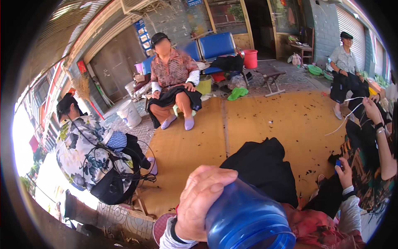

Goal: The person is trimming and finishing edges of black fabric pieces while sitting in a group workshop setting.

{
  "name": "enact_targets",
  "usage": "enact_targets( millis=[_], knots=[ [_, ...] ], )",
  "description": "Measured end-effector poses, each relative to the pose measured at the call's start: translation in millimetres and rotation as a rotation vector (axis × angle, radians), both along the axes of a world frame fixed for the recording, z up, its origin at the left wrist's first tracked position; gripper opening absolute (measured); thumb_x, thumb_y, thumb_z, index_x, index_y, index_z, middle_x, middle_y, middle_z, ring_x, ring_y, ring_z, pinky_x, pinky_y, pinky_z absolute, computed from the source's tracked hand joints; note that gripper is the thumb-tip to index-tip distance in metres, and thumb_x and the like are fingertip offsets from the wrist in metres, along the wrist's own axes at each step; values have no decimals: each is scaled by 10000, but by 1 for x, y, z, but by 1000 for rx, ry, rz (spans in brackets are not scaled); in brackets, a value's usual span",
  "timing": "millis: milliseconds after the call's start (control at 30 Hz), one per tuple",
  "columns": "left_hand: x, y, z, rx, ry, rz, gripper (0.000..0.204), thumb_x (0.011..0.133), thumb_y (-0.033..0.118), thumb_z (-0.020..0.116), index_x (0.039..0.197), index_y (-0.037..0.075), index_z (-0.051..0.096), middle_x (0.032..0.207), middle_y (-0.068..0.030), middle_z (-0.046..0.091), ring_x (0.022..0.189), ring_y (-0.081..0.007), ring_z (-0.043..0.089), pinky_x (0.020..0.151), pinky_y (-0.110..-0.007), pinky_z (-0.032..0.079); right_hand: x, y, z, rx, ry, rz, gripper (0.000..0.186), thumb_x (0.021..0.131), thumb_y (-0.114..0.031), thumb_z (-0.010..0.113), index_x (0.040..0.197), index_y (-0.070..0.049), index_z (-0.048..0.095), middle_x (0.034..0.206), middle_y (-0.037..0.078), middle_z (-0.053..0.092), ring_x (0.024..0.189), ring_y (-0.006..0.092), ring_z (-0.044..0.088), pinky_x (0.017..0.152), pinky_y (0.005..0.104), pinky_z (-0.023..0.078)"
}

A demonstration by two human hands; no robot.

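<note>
My left hand (pixel 203 201) is closed around a translucent blue plastic bottle (pixel 248 216), held close at the lower middle. Its wide mouth has no lid on it and tips toward me, to the lower right. Farther right, my right hand (pixel 343 174) grips a small blue piece (pixel 338 162) that looks like a bottle cap; the fingers hide much of it. Black cloth (pixel 265 166) lies just beyond the bottle, and red patterned clothing (pixel 315 228) shows beside it.
A tan mat (pixel 269 112) strewn with dark scraps covers the ground. Three seated people surround it: left (pixel 91 153), far middle (pixel 172 74) and far right (pixel 348 66). Close on my right, another person's arm (pixel 383 145) holds a white cord (pixel 346 118). A folding stool (pixel 271 79) stands beyond.
</note>
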State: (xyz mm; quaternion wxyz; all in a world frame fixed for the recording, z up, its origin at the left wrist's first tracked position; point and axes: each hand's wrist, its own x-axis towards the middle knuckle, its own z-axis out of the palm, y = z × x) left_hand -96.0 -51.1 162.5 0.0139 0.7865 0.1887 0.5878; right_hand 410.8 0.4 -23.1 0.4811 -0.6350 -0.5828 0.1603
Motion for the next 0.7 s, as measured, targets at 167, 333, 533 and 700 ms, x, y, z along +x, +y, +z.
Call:
enact_targets(
  millis=[167, 333, 533, 700],
  knots=[
    [11, 11, -8, 44, -166, -98, 302, 909, 182, 418, 1172, 35, 445, 913, -228, 598, 816, -292, 573, 733, -400, 487, 0, -5, 2, 16, 16, -33, 381, 796, -95, 592, 1156, -50, 478, 971, 57, 550, 802, 132, 510, 721, 260, 433],
    [8, -2, 13, 254, 69, 30, 371, 879, 173, 468, 1219, 46, 390, 910, -217, 607, 765, -320, 607, 662, -453, 453, -7, -10, 6, 41, -50, -61, 357, 770, -81, 622, 1104, -50, 500, 876, 54, 562, 708, 120, 516, 658, 250, 444],
    [33, -6, 12, 357, -80, 64, 368, 860, 165, 500, 1191, 45, 392, 915, -221, 607, 768, -339, 606, 655, -474, 452, 3, -10, -1, 99, -63, -64, 366, 757, -83, 628, 1098, -48, 502, 883, 75, 580, 705, 133, 536, 646, 266, 453],
    [46, -4, 19, 467, -199, 71, 392, 826, 129, 550, 1187, 56, 416, 977, -221, 576, 854, -349, 582, 737, -480, 483, 2, -11, 1, 57, -66, -62, 374, 767, -96, 615, 1118, -50, 490, 895, 64, 557, 719, 130, 516, 660, 262, 444]
  ],
)
